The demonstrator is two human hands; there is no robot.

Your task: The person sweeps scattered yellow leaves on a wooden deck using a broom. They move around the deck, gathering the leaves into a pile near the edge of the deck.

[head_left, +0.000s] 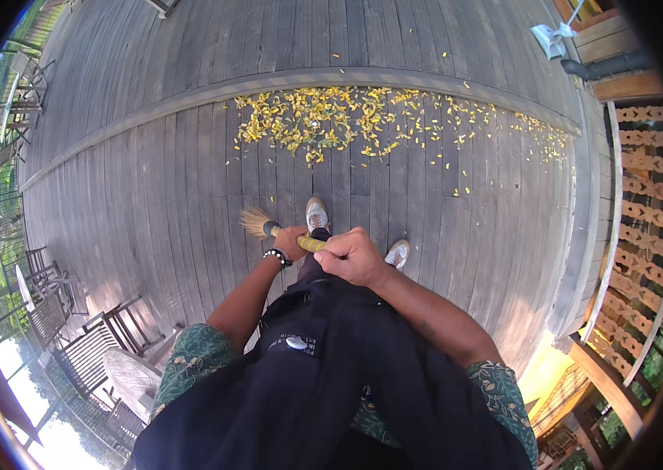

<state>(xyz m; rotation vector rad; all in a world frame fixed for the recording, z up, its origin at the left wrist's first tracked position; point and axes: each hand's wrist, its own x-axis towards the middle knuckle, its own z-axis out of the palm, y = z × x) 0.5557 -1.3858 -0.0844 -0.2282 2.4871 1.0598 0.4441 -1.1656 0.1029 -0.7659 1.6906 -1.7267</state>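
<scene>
Both hands grip a broom with a yellow-banded handle (311, 244) and straw bristles (256, 222). My left hand (289, 243), wearing beaded bracelets, holds the handle low, close to the dark binding (271, 227) above the bristles. Higher up, near the handle's top end, my right hand (354, 256) is wrapped around it. The bristles point left, beside my left shoe (317, 214). Ahead of my feet, many yellow petals or small leaves (314, 120) lie scattered along a raised wooden strip (237, 86).
Weathered planks form the deck (190, 194). My right shoe (397, 254) stands on it. At left are slatted wooden chairs (87, 352) and a round wooden table (129, 373). A long-handled dustpan (550, 41) is at upper right, above a carved wooden railing (643, 235).
</scene>
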